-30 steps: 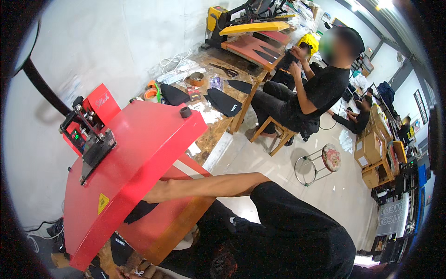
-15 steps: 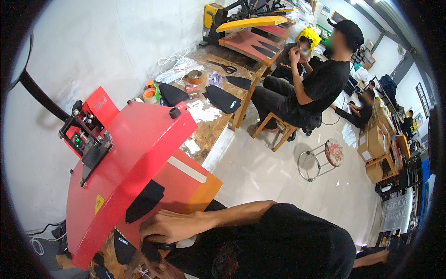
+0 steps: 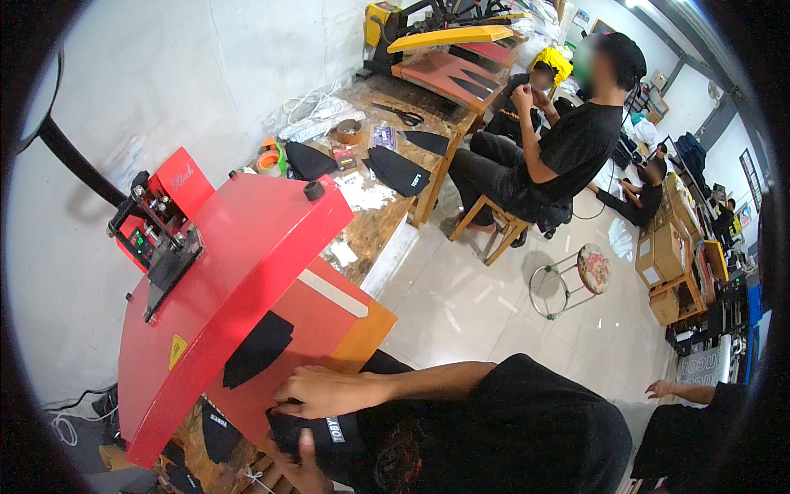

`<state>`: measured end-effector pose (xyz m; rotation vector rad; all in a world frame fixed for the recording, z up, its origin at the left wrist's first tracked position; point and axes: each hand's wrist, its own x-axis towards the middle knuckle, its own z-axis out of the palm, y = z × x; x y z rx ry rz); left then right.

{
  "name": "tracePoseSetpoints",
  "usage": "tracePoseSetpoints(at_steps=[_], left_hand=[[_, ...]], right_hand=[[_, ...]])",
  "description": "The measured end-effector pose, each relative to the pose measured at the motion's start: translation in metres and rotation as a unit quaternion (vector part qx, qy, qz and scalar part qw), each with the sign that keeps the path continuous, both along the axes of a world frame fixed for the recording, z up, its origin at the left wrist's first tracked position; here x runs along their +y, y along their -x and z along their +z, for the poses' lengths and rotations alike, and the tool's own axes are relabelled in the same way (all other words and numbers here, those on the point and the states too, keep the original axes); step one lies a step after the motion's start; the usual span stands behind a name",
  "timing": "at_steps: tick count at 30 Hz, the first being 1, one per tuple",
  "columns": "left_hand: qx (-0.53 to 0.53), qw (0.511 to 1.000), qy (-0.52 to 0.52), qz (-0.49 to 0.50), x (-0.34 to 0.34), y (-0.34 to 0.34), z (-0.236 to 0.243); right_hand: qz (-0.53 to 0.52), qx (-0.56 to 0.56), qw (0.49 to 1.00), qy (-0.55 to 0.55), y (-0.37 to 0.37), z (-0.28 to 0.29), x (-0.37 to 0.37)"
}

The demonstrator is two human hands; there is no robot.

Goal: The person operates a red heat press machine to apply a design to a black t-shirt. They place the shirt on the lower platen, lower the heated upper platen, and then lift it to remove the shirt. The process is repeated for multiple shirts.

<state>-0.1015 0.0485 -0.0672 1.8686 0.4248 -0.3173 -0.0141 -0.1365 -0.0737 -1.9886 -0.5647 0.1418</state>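
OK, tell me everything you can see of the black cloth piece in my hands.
The black cloth piece looks like matte fabric, with a band of pale lettering toward its right side. The right hand grips its upper edge; the left hand holds its lower side, thumb on its face. It is held by the near edge of the red press bed; whether they touch is unclear. It blends into the black shirt, so its outline is uncertain.

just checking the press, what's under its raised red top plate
Black fabric shows on the reddish lower pad. The red top plate hides the pad's far part, so whatever lies there cannot be seen.
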Motion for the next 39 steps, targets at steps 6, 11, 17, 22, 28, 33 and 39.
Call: tracePoseSetpoints(at_steps=[6, 11, 17, 22, 28, 33, 39], left_hand=[[-0.085, 0.989, -0.073, 0.097, -0.005, -0.009, -0.007], [-0.113, 0.939, 0.12, 0.303, -0.005, -0.013, -0.008], [-0.134, 0.933, 0.174, 0.285, -0.006, -0.009, -0.014], [-0.222, 0.905, 0.112, 0.345, -0.007, -0.01, -0.014], [-0.215, 0.893, 0.234, 0.318, 0.012, -0.004, -0.032], [-0.228, 0.901, 0.129, 0.346, 0.033, -0.004, -0.059], [-0.203, 0.911, 0.1, 0.345, 0.049, -0.01, -0.078]], right_hand=[[0.082, 0.065, 0.982, -0.154, 0.004, -0.015, -0.01], [0.158, 0.311, 0.904, -0.246, 0.015, -0.026, -0.016], [0.044, 0.259, 0.888, -0.377, 0.023, -0.037, 0.006], [0.1, 0.325, 0.872, -0.353, 0.03, -0.043, 0.014], [0.048, 0.245, 0.897, -0.364, 0.033, -0.04, 0.019], [0.008, 0.28, 0.897, -0.342, 0.035, -0.041, 0.018], [-0.012, 0.132, 0.954, -0.269, 0.033, -0.046, 0.021]])
